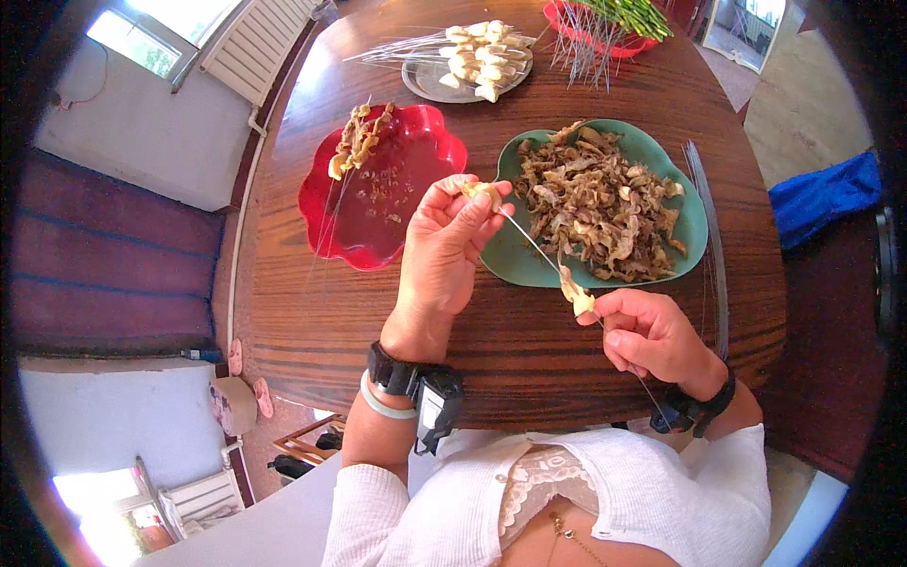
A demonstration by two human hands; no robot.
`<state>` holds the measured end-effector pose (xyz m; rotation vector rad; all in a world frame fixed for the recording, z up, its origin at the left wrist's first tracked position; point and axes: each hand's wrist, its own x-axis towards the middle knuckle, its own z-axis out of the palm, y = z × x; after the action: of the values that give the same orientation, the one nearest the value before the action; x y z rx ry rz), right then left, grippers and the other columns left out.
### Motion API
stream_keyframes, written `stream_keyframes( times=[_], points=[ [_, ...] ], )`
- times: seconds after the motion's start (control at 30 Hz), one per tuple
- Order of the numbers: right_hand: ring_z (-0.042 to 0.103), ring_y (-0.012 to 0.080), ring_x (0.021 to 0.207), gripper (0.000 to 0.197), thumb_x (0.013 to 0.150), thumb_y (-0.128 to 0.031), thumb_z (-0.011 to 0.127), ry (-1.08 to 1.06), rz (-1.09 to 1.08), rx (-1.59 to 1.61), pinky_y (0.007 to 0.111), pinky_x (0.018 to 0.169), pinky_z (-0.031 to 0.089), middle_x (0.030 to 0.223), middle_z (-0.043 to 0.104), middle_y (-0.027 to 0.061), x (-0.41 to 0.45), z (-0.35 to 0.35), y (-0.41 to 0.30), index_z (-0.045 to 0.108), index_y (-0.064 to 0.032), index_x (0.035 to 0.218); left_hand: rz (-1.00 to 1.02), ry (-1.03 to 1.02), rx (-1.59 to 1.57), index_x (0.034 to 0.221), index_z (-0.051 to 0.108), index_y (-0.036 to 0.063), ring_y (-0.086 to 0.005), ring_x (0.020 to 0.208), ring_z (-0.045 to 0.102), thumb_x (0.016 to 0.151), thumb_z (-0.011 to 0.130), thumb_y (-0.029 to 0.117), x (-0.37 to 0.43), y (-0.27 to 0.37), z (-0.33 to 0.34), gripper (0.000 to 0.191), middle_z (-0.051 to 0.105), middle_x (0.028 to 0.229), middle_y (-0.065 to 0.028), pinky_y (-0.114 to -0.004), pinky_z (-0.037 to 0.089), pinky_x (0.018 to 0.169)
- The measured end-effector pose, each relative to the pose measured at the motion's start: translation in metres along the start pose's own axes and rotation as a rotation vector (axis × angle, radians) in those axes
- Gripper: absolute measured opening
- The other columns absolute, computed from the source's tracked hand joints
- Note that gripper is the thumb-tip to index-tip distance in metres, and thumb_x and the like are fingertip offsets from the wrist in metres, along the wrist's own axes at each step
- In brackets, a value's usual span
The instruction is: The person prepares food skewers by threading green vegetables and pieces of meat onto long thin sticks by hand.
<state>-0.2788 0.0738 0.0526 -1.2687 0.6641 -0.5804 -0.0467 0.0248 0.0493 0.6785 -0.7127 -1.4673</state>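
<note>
My left hand [446, 248] pinches a pale brown food piece [483, 193] at the far end of a thin metal skewer [530, 239]. Lower down the same skewer sits another wrinkled piece [575, 292], brown with a yellowish end. My right hand [648, 333] grips the skewer just below that piece, its fingertips touching it. The skewer slants between both hands, in front of a green scalloped tray [506, 262] heaped with brown, shredded-looking pieces [595, 205]. To the left, a red scalloped tray [425, 138] bears loaded skewers [358, 142] across its upper left rim.
Bare metal skewers [708, 234] lie along the green tray's right side. At the back, a metal plate [425, 85] carries skewered pale pieces [485, 57]. A red basin [641, 48] beside it holds green stalks [634, 15] and skewers. The wooden table's [496, 383] near edge is before my body.
</note>
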Motion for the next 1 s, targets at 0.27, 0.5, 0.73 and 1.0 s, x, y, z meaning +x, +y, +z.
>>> stream_keyframes(
  times=[0.27, 0.5, 0.73, 1.0],
  points=[
    [0.04, 0.003, 0.046, 0.025, 0.078, -0.001, 0.044, 0.014, 0.017, -0.034, 0.017, 0.041, 0.031, 0.056, 0.044, -0.0019, 0.0, -0.003, 0.0, 0.049, 0.003, 0.102, 0.013, -0.01, 0.009, 0.095, 0.048, 0.0049, -0.0191, 0.079, 0.06, 0.08, 0.054, 0.001, -0.002, 0.001, 0.004, 0.016, 0.06, 0.092, -0.0154, -0.023, 0.05, 0.069],
    [0.04, 0.0033, 0.047, 0.025, 0.078, -0.001, 0.044, 0.042, 0.005, -0.066, 0.018, 0.044, 0.033, 0.056, 0.043, -0.0025, 0.002, -0.005, 0.003, 0.05, 0.0029, 0.101, 0.016, -0.021, 0.105, 0.1, 0.044, 0.0045, -0.0201, 0.08, 0.06, 0.078, 0.057, 0.001, -0.006, -0.002, 0.009, 0.026, 0.06, 0.092, -0.0169, -0.025, 0.049, 0.072],
    [0.04, 0.0033, 0.049, 0.026, 0.078, 0.0, 0.044, 0.035, -0.066, -0.032, 0.018, 0.045, 0.033, 0.058, 0.043, -0.0031, 0.003, -0.006, 0.01, 0.05, 0.0027, 0.103, -0.056, -0.061, 0.119, 0.1, 0.048, 0.0042, -0.0194, 0.082, 0.06, 0.082, 0.054, 0.009, -0.011, -0.008, 0.014, 0.019, 0.06, 0.093, -0.0147, -0.024, 0.05, 0.072],
    [0.04, 0.003, 0.049, 0.026, 0.078, -0.001, 0.044, 0.049, -0.107, -0.078, 0.018, 0.046, 0.033, 0.058, 0.043, -0.0035, 0.004, -0.006, 0.009, 0.051, 0.0016, 0.103, -0.042, -0.073, 0.14, 0.088, 0.053, 0.0007, -0.0171, 0.077, 0.06, 0.087, 0.048, 0.018, -0.011, -0.001, 0.012, 0.018, 0.061, 0.085, -0.012, -0.023, 0.05, 0.068]
  ],
)
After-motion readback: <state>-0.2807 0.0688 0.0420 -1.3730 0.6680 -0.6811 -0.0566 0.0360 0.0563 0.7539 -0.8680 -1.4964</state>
